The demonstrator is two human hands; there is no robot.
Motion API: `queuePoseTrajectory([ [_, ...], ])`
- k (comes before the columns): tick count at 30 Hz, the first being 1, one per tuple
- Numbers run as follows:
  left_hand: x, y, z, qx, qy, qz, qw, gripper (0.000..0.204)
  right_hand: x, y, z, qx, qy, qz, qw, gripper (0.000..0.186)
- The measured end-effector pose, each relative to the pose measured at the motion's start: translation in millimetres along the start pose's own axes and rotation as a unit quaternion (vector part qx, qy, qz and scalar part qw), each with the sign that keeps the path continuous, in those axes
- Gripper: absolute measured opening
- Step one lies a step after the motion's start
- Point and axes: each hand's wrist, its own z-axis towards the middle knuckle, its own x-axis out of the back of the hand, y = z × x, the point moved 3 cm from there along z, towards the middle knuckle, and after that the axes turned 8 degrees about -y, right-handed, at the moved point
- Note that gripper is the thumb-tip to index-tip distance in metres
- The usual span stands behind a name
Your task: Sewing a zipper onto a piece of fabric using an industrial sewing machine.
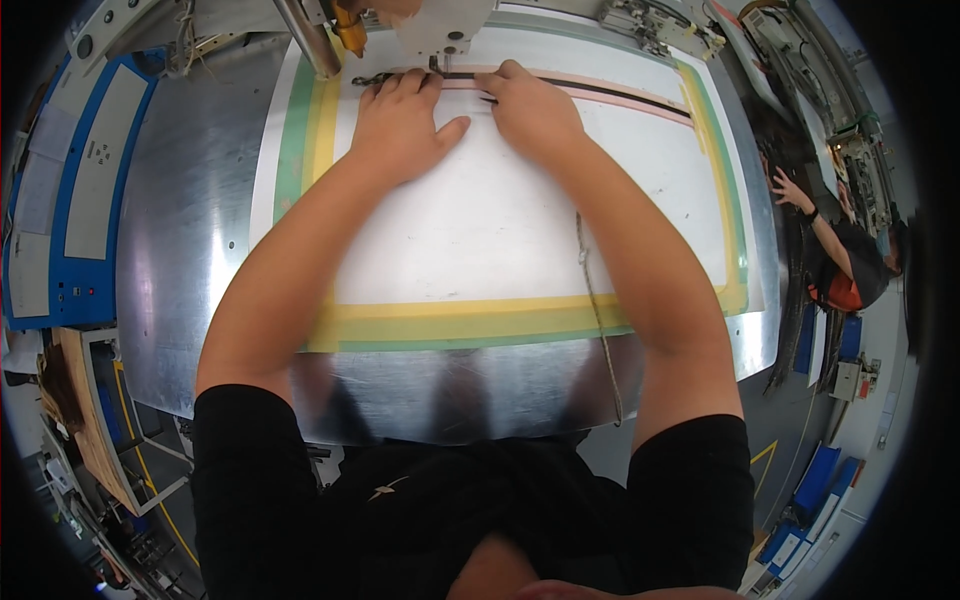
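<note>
A black strip edged in pink [630,98] runs across the white work sheet [470,240] beneath the sewing machine head [445,40]. My left hand [400,125] rests with fingers apart on the strip's left part, beside the presser foot [436,65], its thumb stretched out over the sheet. Under those fingertips is a small dark piece [367,81], partly hidden. Right of the foot, my right hand [525,115] is closed, with fingers curled at the strip and a thin dark pointed tool [489,100] showing from it.
Yellow and green tape [450,318] borders the sheet on a metal table [180,250]. A cord [590,290] crosses the near edge. A blue control box [95,190] stands left. Another person [840,250] reaches toward machinery at the right.
</note>
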Motion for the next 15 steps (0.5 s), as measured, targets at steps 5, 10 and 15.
queuePoseTrajectory([
  [5,6,4,-3,0.019,-0.008,0.013,1.0,0.071,6,-3,-3,0.017,-0.001,0.009,1.0,0.041],
  [10,8,1,-4,0.025,-0.012,0.022,0.999,0.072,15,20,-11,-0.014,0.005,-0.014,1.0,0.041],
  [15,9,2,-8,0.039,0.007,0.017,0.999,0.07,23,32,-21,-0.024,-0.003,-0.018,1.0,0.043],
])
